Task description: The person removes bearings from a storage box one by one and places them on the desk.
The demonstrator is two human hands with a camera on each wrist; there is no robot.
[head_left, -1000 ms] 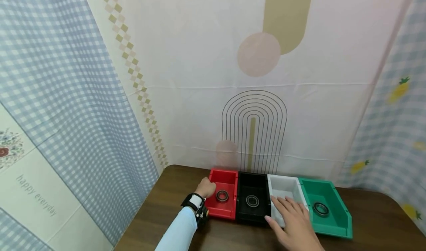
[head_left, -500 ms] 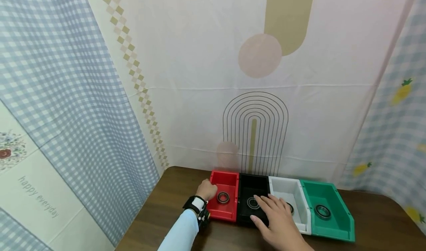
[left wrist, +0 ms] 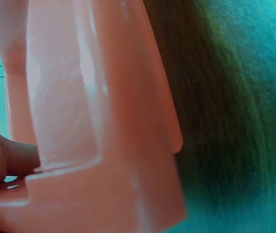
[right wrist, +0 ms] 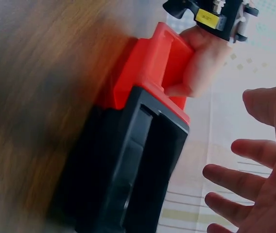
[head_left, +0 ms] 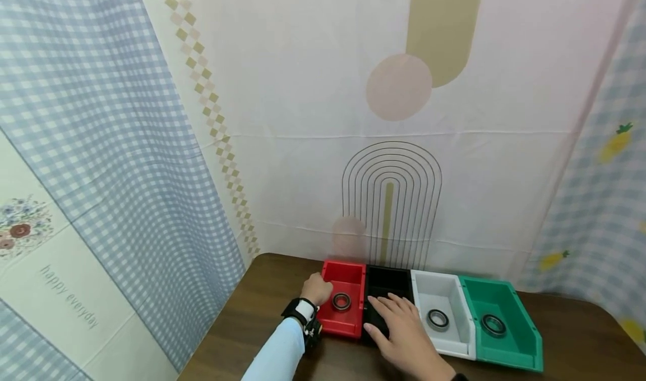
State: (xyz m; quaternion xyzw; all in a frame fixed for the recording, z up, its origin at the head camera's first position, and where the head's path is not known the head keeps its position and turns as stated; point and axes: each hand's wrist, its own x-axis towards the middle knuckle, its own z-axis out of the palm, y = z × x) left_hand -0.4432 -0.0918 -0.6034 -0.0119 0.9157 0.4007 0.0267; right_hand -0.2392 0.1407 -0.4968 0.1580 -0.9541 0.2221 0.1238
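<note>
My left hand [head_left: 317, 289] grips the left wall of a red bin [head_left: 347, 327]; in the left wrist view a thumb or finger [left wrist: 19, 158] lies over its rim. A ball bearing [head_left: 335, 301] sits on the red bin's floor. My right hand [head_left: 404, 336] hovers over the black bin [head_left: 388, 275] with fingers spread and nothing held, as the right wrist view also shows. It hides the inside where a bearing lay. In the white bin [head_left: 449, 299] lies another bearing [head_left: 430, 321], and one more bearing [head_left: 493, 334] rests in the green bin [head_left: 504, 299].
The bins stand side by side in a row on a brown wooden table [head_left: 272, 274], near its back edge. A printed cloth [head_left: 287, 173] hangs directly behind. Checked cloths close off the left and right sides. A camera device [head_left: 312, 327] is strapped to the left wrist.
My right hand has moved left from over the white bin to over the black bin, uncovering the white bin's bearing and covering the black one's. The left hand keeps its hold.
</note>
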